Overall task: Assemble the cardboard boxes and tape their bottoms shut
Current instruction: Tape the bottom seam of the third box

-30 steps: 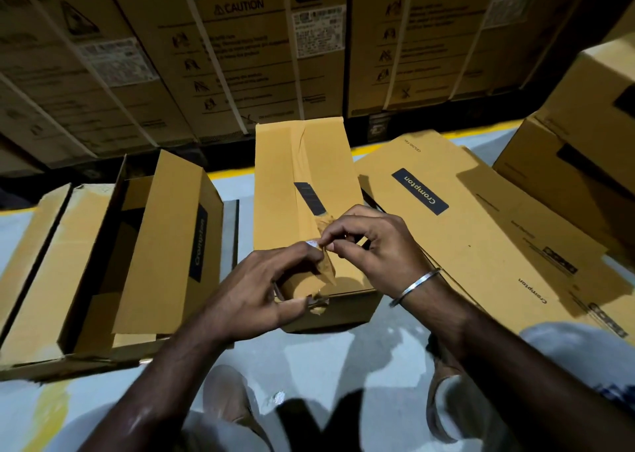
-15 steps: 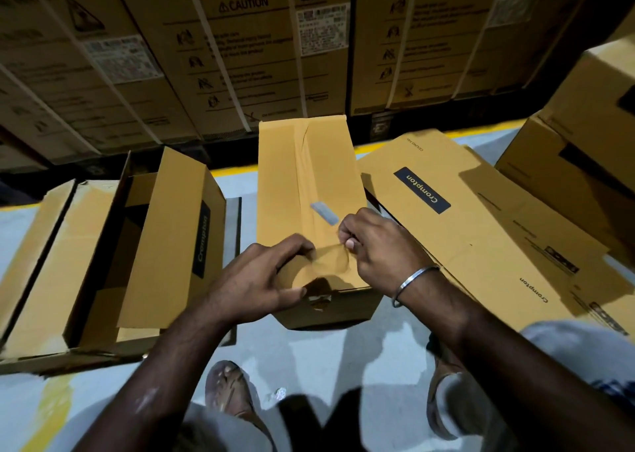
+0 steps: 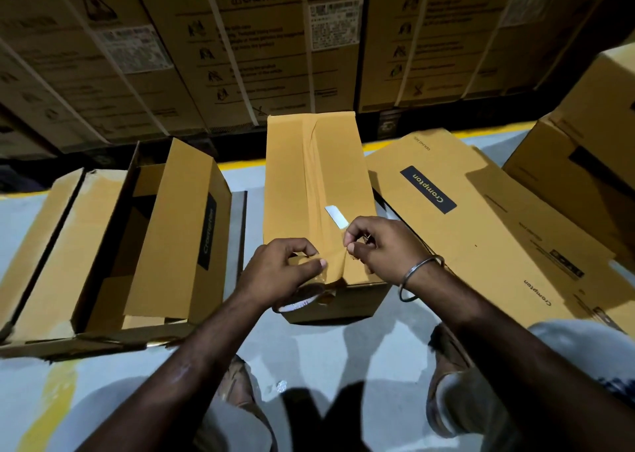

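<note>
A tan cardboard box (image 3: 292, 176) stands on the floor in front of me, closed flaps up, with brown tape (image 3: 314, 163) running along its centre seam. At the box's near edge my left hand (image 3: 278, 273) grips the tape roll (image 3: 297, 304), thumb lying on the tape. My right hand (image 3: 381, 245) pinches the tape just to the right of the seam, near the same edge. A small white label (image 3: 336, 216) shows on the box top beyond my right fingers.
An open box (image 3: 171, 231) lies on its side at the left on flattened cardboard. Flat Crompton boxes (image 3: 481, 218) lie at the right, with stacked boxes (image 3: 584, 149) beyond them. Large strapped cartons (image 3: 240, 46) wall off the back. My feet (image 3: 450, 393) are below.
Both hands have shifted down to the box's near edge and drawn slightly apart. The tape now lies flatter on the top, and the white label has come into view.
</note>
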A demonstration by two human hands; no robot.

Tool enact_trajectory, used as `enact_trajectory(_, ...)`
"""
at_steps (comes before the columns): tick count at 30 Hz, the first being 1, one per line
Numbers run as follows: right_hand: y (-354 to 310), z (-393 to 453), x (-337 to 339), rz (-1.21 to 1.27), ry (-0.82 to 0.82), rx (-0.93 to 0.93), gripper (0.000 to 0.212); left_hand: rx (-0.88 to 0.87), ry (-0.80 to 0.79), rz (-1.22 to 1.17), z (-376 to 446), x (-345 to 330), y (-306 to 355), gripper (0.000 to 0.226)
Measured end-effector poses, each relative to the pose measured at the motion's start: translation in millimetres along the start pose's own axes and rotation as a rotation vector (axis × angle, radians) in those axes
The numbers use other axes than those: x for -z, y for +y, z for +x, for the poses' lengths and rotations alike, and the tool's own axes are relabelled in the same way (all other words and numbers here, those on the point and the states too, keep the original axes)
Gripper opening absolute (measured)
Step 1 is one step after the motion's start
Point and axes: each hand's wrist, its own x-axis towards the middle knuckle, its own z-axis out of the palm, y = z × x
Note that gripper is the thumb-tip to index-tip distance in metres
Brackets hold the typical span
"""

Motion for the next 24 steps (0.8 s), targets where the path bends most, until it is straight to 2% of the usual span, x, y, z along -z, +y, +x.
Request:
enact_trajectory(6, 4.1, 0.0, 3.1, 0.199, 0.037, -0.053, 0.016, -0.054, 0.055, -0.017, 4.6, -0.5, -0.4, 0.030)
enact_trajectory(10, 5.8, 2.4, 4.8, 0.323, 0.039, -0.100, 0.032, -0.103, 0.053, -0.068, 4.2, 5.9, 1.8, 0.029)
enact_trajectory(13, 8.7, 5.9, 6.9, 0.451, 0.042, -0.180, 0.041, -0.182, 0.081, 0.018, 0.6, 11.5, 6.4, 0.019)
enact_trajectory(19, 5.5, 4.7, 2.5, 0.420, -0.032, -0.293, 0.023, -0.275, 0.078, 0.093, -4.0, 18.7, 12.8, 0.019)
enact_trajectory(24, 4.8, 1.8, -0.3, 0.570, -0.056, -0.254, 0.014, -0.271, 0.112, 0.113, -5.0, 23.0, 11.6, 0.019)
